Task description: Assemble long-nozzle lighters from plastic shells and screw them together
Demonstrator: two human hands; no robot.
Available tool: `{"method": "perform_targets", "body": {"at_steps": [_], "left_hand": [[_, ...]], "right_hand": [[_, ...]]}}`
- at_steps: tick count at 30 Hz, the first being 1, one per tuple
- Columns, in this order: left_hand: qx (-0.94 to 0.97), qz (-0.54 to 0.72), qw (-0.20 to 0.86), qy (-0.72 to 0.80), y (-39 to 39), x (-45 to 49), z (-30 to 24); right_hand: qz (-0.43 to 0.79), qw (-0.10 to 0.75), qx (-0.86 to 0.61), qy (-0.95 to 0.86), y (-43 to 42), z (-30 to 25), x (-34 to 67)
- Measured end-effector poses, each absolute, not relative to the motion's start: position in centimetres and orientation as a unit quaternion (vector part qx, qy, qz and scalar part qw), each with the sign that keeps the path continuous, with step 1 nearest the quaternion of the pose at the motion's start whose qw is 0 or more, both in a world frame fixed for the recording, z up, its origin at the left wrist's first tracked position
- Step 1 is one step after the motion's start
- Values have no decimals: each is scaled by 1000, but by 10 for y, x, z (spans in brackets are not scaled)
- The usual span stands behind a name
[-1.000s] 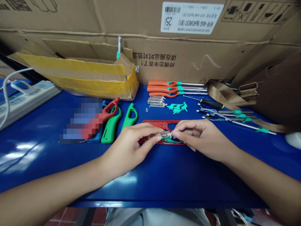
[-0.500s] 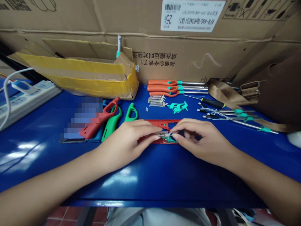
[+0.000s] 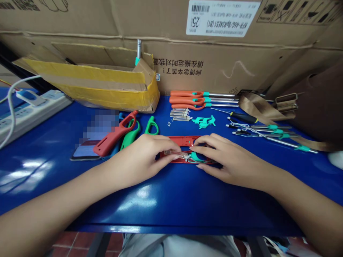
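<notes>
On the blue table lies an opened red lighter casing, with a green trigger and thin white wire in its nearer half. Thumb and fingers of my left hand are closed on a clear fuel tank with a whitish valve end, tilted over the casing. My right hand grips the casing's right part, thumb at the near edge and fingers over the trigger area. That hand hides the casing's right end.
Behind the casing lie spare fuel tanks, green triggers, orange lighters and a screwdriver. Metal lighter tubes are at right. Red and green casings lie left, near a phone and yellow-taped box.
My right fingers have let go of the fuel tank's valve end and spread onto the casing. In my left hand the tank has shifted slightly left and tilted.
</notes>
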State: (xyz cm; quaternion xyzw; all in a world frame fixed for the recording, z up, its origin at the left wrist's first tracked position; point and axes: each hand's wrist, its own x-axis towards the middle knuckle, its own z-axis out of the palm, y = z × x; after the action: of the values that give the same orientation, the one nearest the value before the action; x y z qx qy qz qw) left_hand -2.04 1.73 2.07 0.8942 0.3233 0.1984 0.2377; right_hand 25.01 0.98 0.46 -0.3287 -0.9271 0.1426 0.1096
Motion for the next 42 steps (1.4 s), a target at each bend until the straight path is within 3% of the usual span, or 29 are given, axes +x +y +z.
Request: {"method": "perform_targets", "body": {"at_steps": [7, 32, 42], "left_hand": [[884, 193, 268, 331, 17, -21, 19], [905, 156, 217, 331, 25, -24, 10], [930, 144, 125, 315, 17, -18, 15]], "right_hand": [[144, 101, -332, -927, 10, 7, 253], [118, 77, -325, -935, 12, 8, 260], [59, 99, -316, -942, 18, 13, 264]]}}
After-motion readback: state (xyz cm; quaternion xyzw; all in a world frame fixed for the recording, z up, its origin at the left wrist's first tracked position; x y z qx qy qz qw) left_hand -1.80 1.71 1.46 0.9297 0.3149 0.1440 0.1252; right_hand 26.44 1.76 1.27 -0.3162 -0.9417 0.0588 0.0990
